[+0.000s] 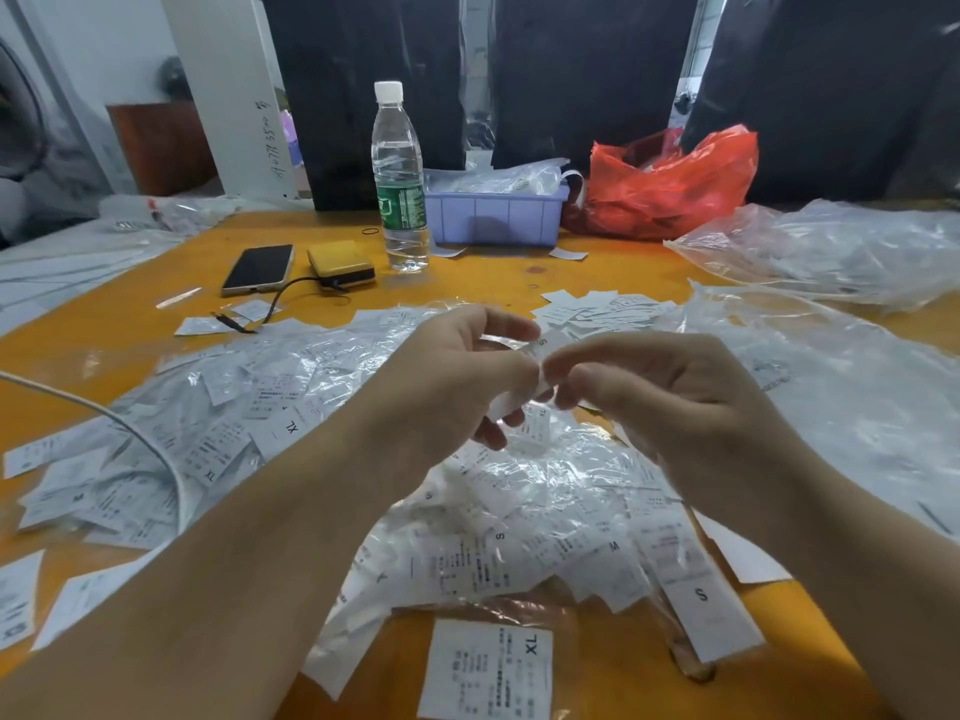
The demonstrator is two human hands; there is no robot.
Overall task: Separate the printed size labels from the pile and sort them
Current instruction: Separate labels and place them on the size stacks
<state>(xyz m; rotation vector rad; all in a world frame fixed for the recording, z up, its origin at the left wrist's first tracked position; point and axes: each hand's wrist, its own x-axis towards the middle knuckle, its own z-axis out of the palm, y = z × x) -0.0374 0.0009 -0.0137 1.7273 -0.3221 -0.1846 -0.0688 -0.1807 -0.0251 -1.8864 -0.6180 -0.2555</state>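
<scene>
My left hand (467,366) and my right hand (670,387) meet above the middle of the table, both pinching a white label marked S (543,350). Under them a pile of white printed size labels (498,543) lies on clear plastic, showing S, M and XL marks. A separate XL label (488,672) rests at the near edge. An S label (701,610) lies at the right of the pile. A small stack of labels (602,311) sits beyond my hands.
On the orange table (130,314) stand a water bottle (399,184), a phone (258,270), a yellow power bank (340,262) with cable, a purple tray (493,215), a red plastic bag (670,184) and clear plastic bags (831,252) at right.
</scene>
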